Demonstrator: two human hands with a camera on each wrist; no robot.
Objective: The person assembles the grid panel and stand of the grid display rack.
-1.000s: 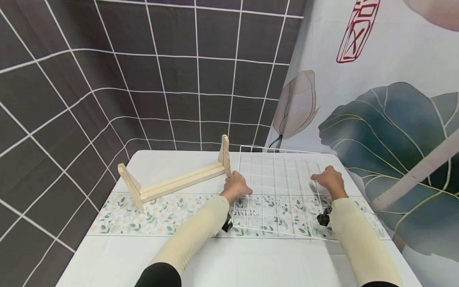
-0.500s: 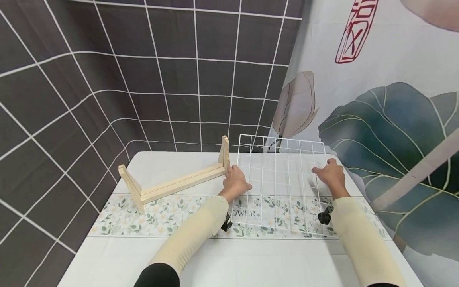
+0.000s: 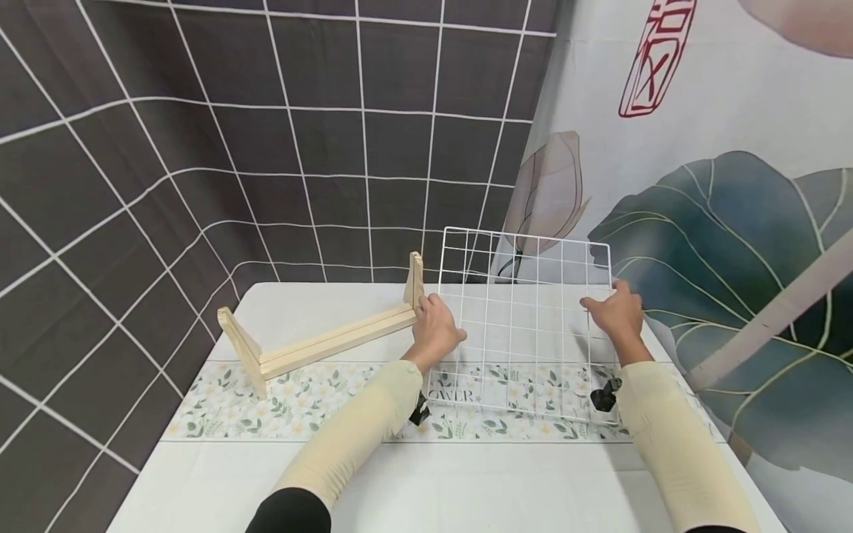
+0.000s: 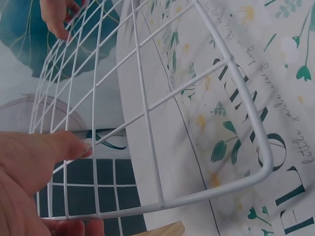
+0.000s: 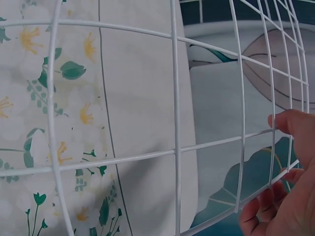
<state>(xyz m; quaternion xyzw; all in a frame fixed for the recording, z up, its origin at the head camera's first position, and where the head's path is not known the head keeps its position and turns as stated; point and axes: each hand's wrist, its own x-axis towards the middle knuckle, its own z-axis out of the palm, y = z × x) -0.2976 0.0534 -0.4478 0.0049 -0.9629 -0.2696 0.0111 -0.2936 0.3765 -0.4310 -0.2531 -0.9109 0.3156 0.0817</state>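
A white wire grid panel (image 3: 523,326) is held up at a tilt over the table, its far edge raised in front of the backdrop. My left hand (image 3: 436,332) grips its left side; in the left wrist view the thumb (image 4: 71,145) lies over the wires and fingertips curl under the edge bar. On the opposite side my right hand (image 3: 616,314) grips the edge bar, thumb on the wires and fingers beneath, as the right wrist view shows. Just left of my left hand stands a pale wooden stand (image 3: 340,337), a long bar joining two upright end pieces.
A white table (image 3: 466,481) with a floral printed strip (image 3: 306,400) lies under everything. Behind it hangs a dark cloth with a white grid (image 3: 320,141). At the right is a white curtain with large leaf prints (image 3: 720,244).
The grid panel's far edge has risen and its near edge has lifted too, tilting the panel more upright. Both hands have moved up slightly with it. The wooden stand stays put.
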